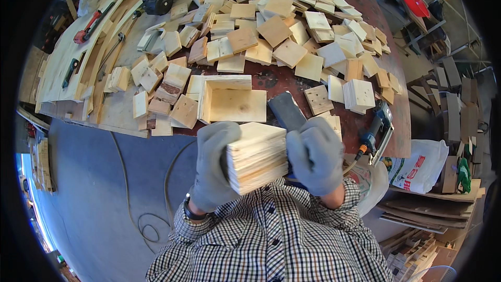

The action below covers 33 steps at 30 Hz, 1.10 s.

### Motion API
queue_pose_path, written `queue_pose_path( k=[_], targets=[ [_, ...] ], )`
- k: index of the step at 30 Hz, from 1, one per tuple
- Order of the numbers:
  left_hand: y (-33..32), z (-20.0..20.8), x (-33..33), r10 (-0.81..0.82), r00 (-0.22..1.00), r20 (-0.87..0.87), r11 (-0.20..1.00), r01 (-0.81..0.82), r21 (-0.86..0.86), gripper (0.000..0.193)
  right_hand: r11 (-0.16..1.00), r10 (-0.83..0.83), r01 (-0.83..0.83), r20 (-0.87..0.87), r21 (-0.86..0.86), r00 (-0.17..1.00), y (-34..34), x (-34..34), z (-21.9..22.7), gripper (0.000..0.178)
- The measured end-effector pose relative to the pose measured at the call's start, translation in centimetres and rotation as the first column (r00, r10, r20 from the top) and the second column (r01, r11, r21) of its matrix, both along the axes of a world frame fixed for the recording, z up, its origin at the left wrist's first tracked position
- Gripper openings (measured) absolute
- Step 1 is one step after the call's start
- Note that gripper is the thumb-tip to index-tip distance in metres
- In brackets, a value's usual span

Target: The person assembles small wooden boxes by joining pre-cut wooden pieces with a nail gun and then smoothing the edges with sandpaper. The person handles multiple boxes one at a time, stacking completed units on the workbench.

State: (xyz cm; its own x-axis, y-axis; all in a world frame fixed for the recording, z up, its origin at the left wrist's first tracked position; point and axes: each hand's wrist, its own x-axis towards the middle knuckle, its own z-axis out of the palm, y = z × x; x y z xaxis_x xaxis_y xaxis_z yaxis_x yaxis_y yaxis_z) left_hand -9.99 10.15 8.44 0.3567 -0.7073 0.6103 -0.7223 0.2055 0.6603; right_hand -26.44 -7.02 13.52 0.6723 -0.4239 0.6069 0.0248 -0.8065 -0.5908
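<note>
Red printed characters (415, 171) stand on the white plastic bag (430, 157) just beside the near right corner of the tabletop (401, 130).

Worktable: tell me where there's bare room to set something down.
Bare strip: the worktable's far-right edge, beside the heap of wooden squares. Another: front-left board, left of the small blocks. Crowded: the middle, under the heap, and just left of the open wooden box.
</note>
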Motion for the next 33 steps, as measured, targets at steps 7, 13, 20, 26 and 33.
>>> queue_pose_path(
  k=[7, 13, 20, 26, 33],
  targets=[
    [2.4, -0.2, 2.5, 0.181, 0.983, -0.005, 0.980, -0.180, 0.085, 0.102, 0.957, -0.099, 0.063, 0.115, 0.282, 0.988, -2.4, -4.2, 3.6, 0.003],
    [2.6, -0.3, 2.3, 0.208, 0.978, -0.022, 0.975, -0.206, 0.077, 0.106, 0.974, -0.070, -0.143, -0.831, -0.177, 0.552, -2.9, -3.9, -9.4, 0.055],
    [2.6, 0.2, 3.1, 0.205, 0.973, -0.109, 0.979, -0.205, 0.004, 0.103, 0.811, -0.552, 0.333, -0.443, -0.480, 0.706, -4.1, 2.5, -16.6, 0.085],
    [3.2, 0.9, 3.1, 0.286, 0.958, -0.032, 0.958, -0.286, -0.004, 0.104, 0.881, -0.471, 0.392, -0.575, -0.266, 0.668, -4.5, 2.4, -18.7, 0.081],
    [1.4, 1.3, 3.7, 0.269, 0.963, -0.039, 0.962, -0.266, 0.058, 0.103, 0.993, 0.119, -0.120, -0.065, -0.020, 0.991, -0.4, 0.7, 0.6, 0.082]
  ],
)
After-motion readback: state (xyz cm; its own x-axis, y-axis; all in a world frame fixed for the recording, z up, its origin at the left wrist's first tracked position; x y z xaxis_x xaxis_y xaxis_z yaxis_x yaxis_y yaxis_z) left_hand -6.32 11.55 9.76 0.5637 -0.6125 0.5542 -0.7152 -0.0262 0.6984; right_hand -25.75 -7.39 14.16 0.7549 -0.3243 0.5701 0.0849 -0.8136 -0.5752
